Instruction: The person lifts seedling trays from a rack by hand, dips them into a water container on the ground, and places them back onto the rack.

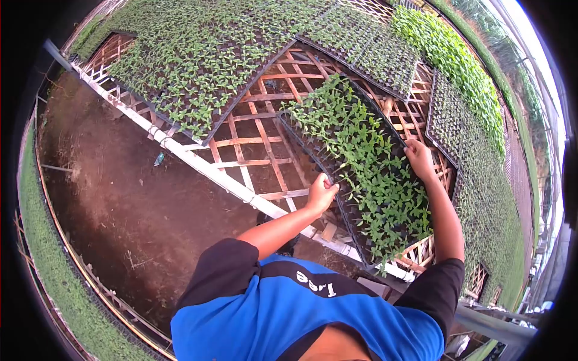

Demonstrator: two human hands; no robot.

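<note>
A long black tray [349,219] full of leafy green seedlings [367,162] lies at a slant over the wooden lattice, its near end by the white rail. My left hand [323,194] is closed on the tray's left edge, thumb on top. On the opposite long edge, my right hand [418,157] grips the rim with its fingers curled. Leaves hide parts of the tray's surface between my hands.
The wooden lattice bench [265,126] has a white rail [205,168] along its front. More seedling trays [198,66] stand at the upper left, and others [379,48] at the top and right. Brown soil [120,198] lies below the rail.
</note>
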